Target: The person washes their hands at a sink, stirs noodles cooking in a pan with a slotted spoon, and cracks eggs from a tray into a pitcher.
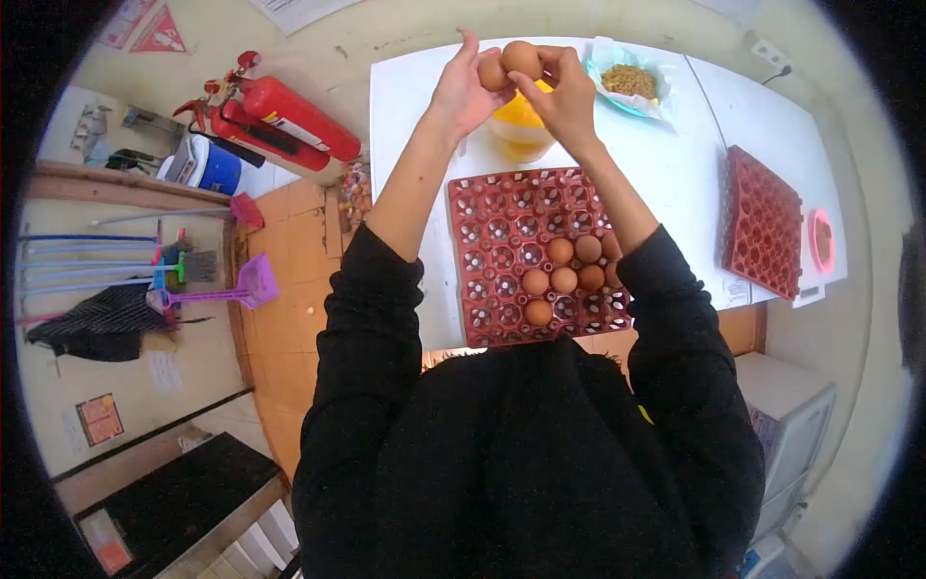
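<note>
My left hand is closed around a brown egg, its thumb sticking out. A second brown egg is gripped in the fingers of my right hand, right against the first one. Both eggs are held over a container of yellow liquid, which my right hand partly covers. Nearer my body lies a dark red egg tray. Several brown eggs sit in its middle and right cups, and my right forearm hides part of that side.
A paper-lined bowl of brown crumbly stuff stands at the back of the white table. Another red tray lies at the right, beside a pink-rimmed round object. Red fire extinguishers are left of the table.
</note>
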The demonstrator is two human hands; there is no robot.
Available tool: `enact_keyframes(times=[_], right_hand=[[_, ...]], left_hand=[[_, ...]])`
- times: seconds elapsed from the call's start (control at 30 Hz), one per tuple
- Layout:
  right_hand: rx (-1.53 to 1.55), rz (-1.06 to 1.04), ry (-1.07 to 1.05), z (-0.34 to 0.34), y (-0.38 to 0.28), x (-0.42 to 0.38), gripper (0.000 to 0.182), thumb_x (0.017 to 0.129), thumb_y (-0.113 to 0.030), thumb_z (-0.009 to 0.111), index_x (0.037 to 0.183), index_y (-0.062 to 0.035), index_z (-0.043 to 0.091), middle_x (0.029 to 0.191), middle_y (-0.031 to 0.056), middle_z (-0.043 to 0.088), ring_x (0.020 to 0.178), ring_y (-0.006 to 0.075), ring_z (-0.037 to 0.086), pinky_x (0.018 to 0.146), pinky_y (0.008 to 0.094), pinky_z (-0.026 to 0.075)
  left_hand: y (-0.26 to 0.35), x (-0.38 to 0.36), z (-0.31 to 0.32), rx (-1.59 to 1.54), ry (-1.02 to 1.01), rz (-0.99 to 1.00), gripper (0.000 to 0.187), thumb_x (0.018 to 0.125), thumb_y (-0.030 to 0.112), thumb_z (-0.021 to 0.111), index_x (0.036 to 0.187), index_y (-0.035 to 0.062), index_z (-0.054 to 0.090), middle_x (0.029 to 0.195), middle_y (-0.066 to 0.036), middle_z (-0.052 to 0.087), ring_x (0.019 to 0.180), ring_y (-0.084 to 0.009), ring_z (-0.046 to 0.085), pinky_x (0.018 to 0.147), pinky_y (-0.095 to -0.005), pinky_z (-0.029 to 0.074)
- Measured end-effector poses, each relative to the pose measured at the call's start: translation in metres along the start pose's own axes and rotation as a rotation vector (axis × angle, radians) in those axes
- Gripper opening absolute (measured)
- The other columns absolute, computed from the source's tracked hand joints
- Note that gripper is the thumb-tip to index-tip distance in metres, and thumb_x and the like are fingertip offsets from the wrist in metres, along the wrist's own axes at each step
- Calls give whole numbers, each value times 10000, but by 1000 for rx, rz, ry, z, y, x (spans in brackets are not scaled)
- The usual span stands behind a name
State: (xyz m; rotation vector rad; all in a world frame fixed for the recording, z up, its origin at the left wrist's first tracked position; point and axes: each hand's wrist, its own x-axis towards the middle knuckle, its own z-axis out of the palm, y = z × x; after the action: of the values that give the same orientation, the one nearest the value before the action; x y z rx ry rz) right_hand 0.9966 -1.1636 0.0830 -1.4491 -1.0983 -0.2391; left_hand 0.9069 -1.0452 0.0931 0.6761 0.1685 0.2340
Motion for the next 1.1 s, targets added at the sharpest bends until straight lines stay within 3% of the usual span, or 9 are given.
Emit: enact_keyframes(times=[0.07, 0.1, 0.17, 0.27, 0.4, 0.47, 0.7, 0.87, 1.1], right_hand=[[101, 102, -13, -5, 9, 8, 405, 692, -188, 677, 951, 44, 471, 854, 145, 575, 757, 213, 585, 708, 275, 491], [296, 323, -14, -11, 14, 9, 381, 722, -187, 640, 969, 48, 468, 892, 154, 565, 783, 221, 582, 720, 280, 492], [493, 549, -13, -21, 21, 13, 360, 753, -186, 602, 986, 52, 465, 930, 164, 556, 808, 229, 578, 731, 284, 492], [927, 898, -331, -28, 23, 17, 344, 837, -220, 460, 1040, 57, 455, 980, 173, 529, 835, 211, 573, 709, 270, 499], [873, 747, -408, -26, 24, 15, 363, 816, -233, 499, 1036, 56, 483, 956, 162, 547, 795, 188, 584, 700, 254, 501], [569, 690, -453, -28, 24, 17, 392, 787, -258, 543, 1032, 46, 514, 912, 139, 572, 740, 169, 596, 685, 238, 503], [475, 689, -515, -31, 23, 26, 401, 757, -270, 553, 1009, 42, 550, 855, 130, 605, 684, 153, 605, 648, 221, 501], [126, 588, -503, -23, 35, 31, 425, 699, -321, 545, 943, 23, 598, 723, 98, 624, 564, 140, 600, 560, 225, 496], [9, 502, -479, -21, 36, 30, 401, 690, -315, 529, 931, -7, 616, 698, 119, 624, 563, 174, 604, 556, 252, 489]], left_hand=[[0, 2, -1, -52, 47, -59, 612, 847, 482, 354, 1181, -30, 318, 1087, -157, 433, 1004, -267, 451, 884, -376, 368], [0, 3, -2, -51, 44, -58, 612, 847, 482, 354, 1181, -30, 318, 1087, -157, 433, 1004, -267, 451, 884, -376, 368], [0, 4, -2, 154, 118, 36, 545, 844, 318, 475, 1222, -15, 267, 1070, -137, 428, 1007, -242, 452, 878, -358, 383], [-5, 10, 1, 388, 97, 236, 603, 769, 114, 583, 1246, 4, 230, 1067, -126, 418, 994, -233, 462, 856, -351, 409], [-6, 19, 5, 536, 70, 314, 651, 710, -2, 605, 1245, 5, 235, 1056, -122, 419, 958, -222, 490, 811, -341, 442], [-4, 20, 6, 691, 31, 335, 682, 687, 2, 632, 1248, 25, 247, 1051, -128, 422, 909, -205, 521, 772, -317, 461], [-6, 13, 16, 986, 56, 417, 686, 622, 120, 708, 1200, 48, 346, 1042, -133, 430, 894, -187, 532, 747, -270, 466], [-21, 30, 8, 1267, 290, 668, 660, 519, 146, 696, 1108, 31, 422, 1041, -156, 409, 931, -257, 482, 756, -304, 461], [-34, 31, 4, 1314, 369, 860, 606, 547, 125, 684, 1080, 34, 411, 1044, -140, 380, 941, -255, 455, 797, -314, 425]])
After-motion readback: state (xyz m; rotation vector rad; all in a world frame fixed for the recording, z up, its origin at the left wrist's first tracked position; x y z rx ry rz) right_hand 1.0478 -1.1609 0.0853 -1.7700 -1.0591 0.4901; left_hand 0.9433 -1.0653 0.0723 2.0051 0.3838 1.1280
